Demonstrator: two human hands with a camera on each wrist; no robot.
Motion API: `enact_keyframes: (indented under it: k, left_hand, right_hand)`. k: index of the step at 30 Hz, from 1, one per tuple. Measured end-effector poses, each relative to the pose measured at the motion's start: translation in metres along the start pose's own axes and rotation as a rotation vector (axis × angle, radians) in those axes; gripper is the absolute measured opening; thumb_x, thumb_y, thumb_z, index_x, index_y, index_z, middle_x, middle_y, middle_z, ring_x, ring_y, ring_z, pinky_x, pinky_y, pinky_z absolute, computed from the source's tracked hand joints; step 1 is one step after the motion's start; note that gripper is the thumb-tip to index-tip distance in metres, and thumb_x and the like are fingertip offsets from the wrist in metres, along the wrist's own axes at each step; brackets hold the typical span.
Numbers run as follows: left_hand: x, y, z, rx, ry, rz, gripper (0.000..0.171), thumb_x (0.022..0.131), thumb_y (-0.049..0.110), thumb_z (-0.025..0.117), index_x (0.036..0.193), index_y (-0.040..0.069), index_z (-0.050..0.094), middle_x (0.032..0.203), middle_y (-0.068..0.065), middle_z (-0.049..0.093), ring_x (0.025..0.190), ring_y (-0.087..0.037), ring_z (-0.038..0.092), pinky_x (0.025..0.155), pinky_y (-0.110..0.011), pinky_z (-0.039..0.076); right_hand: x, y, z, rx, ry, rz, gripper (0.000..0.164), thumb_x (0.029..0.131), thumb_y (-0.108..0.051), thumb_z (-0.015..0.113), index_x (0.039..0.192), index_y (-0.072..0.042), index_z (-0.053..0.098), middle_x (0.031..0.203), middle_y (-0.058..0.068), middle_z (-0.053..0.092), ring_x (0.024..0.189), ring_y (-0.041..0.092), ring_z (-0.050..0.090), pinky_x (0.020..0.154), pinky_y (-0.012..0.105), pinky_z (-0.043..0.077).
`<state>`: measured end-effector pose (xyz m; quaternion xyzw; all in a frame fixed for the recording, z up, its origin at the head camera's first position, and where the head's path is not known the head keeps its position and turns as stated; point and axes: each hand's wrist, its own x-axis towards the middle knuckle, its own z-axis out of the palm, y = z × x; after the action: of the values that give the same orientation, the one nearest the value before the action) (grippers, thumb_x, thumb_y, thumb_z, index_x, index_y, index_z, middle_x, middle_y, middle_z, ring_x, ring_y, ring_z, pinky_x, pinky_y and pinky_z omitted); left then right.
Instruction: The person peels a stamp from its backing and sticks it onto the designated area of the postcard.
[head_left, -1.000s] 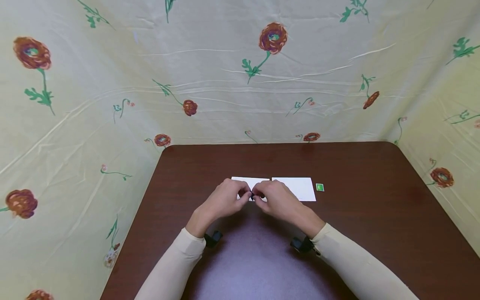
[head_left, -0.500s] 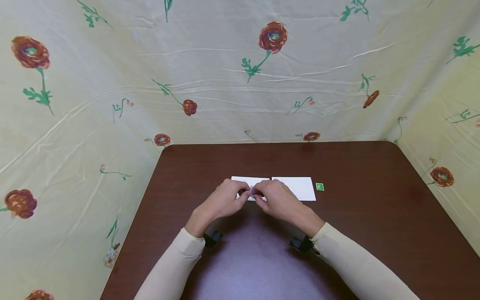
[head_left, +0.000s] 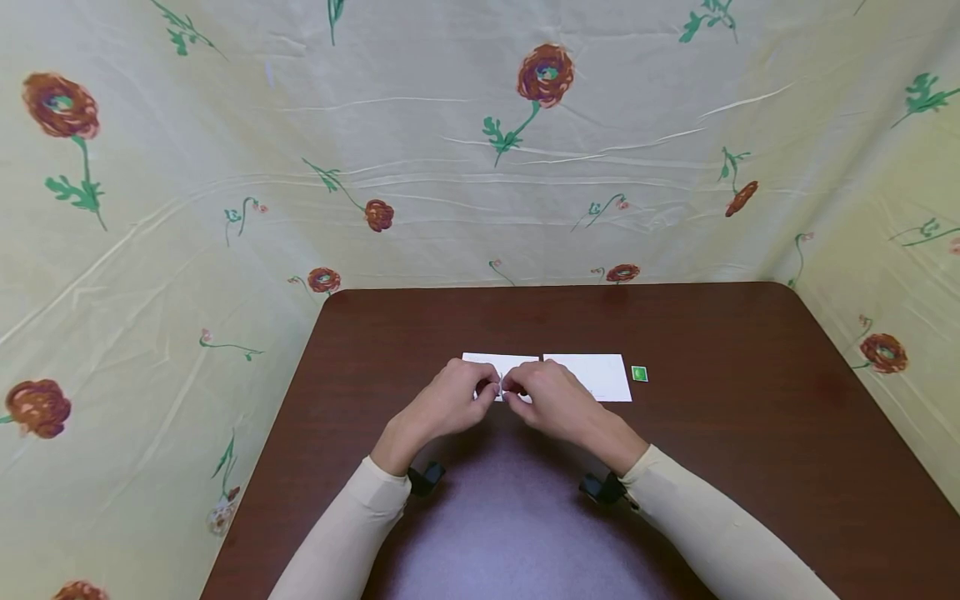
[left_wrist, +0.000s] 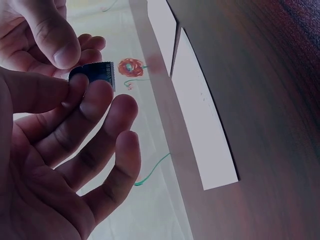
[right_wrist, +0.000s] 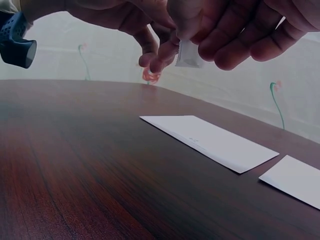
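Left hand (head_left: 461,393) and right hand (head_left: 553,397) pinch 1 small packet (left_wrist: 102,72)

Fingertips of both close narrowly on it, raised clear of the table (head_left: 720,450), near the left white card (head_left: 486,360). Its dark blue face has a serrated edge, its other face is white; the contents are hidden. Beyond a thin gap lies the right white card (head_left: 592,377), then 1 small green square (head_left: 639,374). From the head, the packet looked dark 1.0 s ago; now a pale sliver shows.
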<state>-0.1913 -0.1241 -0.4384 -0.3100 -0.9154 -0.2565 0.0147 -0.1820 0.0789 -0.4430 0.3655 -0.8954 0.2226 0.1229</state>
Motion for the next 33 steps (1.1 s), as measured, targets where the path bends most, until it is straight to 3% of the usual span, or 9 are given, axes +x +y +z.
enact_keyframes:
  k: [5, 21, 33]
  left_hand:
    - [0.0001, 0.0006, -0.0004, -0.003, -0.003, -0.001, 0.014, 0.095, 0.015, 0.061, 0.088, 0.019, 0.072, 0.068, 0.013, 0.057, 0.062, -0.006, 0.051, 0.061, -0.023, 0.045]
    - [-0.0013, -0.0009, -0.0004, -0.003, -0.006, -0.002, 0.015, 0.093, 0.015, 0.061, 0.083, 0.019, 0.070, 0.063, 0.012, 0.052, 0.059, -0.004, 0.048, 0.057, -0.022, 0.042]
    - [-0.0043, -0.0022, -0.0026, 0.003, -0.012, -0.021, 0.016, 0.091, 0.014, 0.060, 0.078, 0.019, 0.067, 0.063, 0.010, 0.054, 0.056, -0.004, 0.046, 0.053, -0.021, 0.041]
  right_hand:
    - [0.0002, 0.0008, -0.0002, 0.011, -0.006, 0.007, 0.004, 0.091, -0.018, 0.069, 0.091, -0.017, 0.073, 0.080, -0.009, 0.068, 0.072, 0.010, 0.064, 0.075, 0.032, 0.051]
    - [-0.0018, 0.0025, 0.0002, -0.074, 0.049, 0.052, 0.010, 0.088, -0.016, 0.066, 0.080, -0.020, 0.069, 0.067, -0.012, 0.059, 0.057, 0.007, 0.049, 0.056, 0.026, 0.042]
    - [-0.0033, 0.0067, -0.0030, -0.093, 0.051, 0.101, 0.013, 0.087, -0.016, 0.065, 0.074, -0.021, 0.067, 0.061, -0.013, 0.052, 0.053, 0.006, 0.043, 0.050, 0.024, 0.037]
